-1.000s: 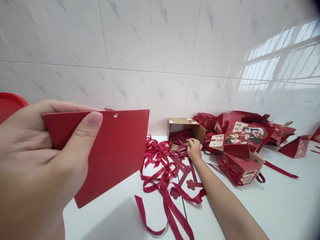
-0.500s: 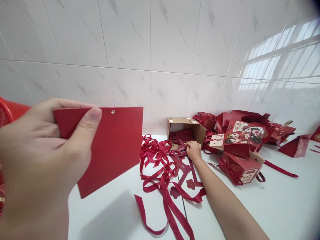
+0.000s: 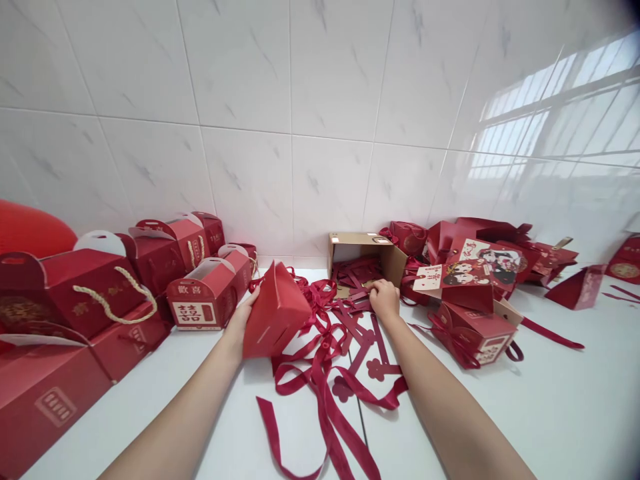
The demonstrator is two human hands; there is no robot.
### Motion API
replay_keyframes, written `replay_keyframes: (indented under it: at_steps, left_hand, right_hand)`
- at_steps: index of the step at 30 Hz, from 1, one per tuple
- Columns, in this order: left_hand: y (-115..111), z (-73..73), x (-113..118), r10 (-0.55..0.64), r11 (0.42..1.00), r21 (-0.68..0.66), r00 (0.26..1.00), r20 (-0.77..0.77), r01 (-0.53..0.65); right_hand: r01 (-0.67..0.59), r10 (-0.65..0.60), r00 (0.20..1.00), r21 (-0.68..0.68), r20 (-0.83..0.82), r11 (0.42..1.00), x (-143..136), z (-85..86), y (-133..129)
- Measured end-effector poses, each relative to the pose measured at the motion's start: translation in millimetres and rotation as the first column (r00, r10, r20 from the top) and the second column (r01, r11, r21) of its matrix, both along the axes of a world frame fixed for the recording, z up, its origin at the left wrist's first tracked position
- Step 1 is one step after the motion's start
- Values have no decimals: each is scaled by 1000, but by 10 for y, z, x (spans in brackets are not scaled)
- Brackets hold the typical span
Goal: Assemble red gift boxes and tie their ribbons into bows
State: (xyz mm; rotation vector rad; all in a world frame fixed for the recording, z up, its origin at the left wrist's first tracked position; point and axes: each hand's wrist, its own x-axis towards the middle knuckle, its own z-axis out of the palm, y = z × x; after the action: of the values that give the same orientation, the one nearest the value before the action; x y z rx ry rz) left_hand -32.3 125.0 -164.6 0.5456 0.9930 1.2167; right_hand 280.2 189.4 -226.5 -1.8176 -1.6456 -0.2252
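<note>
My left hand (image 3: pixel 241 325) grips a plain red paper gift box (image 3: pixel 278 312) by its left side, held tilted above the table beside the ribbons. My right hand (image 3: pixel 385 298) reaches to the opening of a brown cardboard box (image 3: pixel 396 260) lying on its side. Its fingers are curled over dark red paper strips (image 3: pixel 359 272) that spill out of the box, and the fingertips are hidden. Some strips end in flower shapes (image 3: pixel 343 389). Crimson satin ribbons (image 3: pixel 326 373), several with bows, lie between my two forearms.
Several red gift boxes with handles (image 3: pixel 200 293) are stacked on the left, one with a rope handle (image 3: pixel 117 303). At the right sit more red boxes (image 3: pixel 477 333) and printed cartons (image 3: pixel 480 267). A white tiled wall (image 3: pixel 240 187) stands behind the white table (image 3: pixel 560 400).
My left hand has moved away from the camera, down and to the right, and the red gift box has turned in it. My right hand stays by the cardboard box. The view has shifted slightly.
</note>
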Motion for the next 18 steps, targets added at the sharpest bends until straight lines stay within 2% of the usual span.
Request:
replay_keyframes:
  at_steps: [3,6,12,18]
  left_hand:
    - [52,-89,-77,-147,983,-103,989,34,149]
    - [111,-109,-80,-242,955,-162,968,58,249]
    - [166,-135,-72,-289,935,-191,954,80,299]
    - [167,-186,-109,-319,927,-201,947,24,318]
  right_hand:
    - [12,-11,999,27,-40,1000,23,11,127]
    - [30,-27,996,40,-91,999,31,53,330]
    - [153,-170,961,-92,-218,984,33,39,646]
    - [79,-123,951,-162,-283,984,29,-42,605]
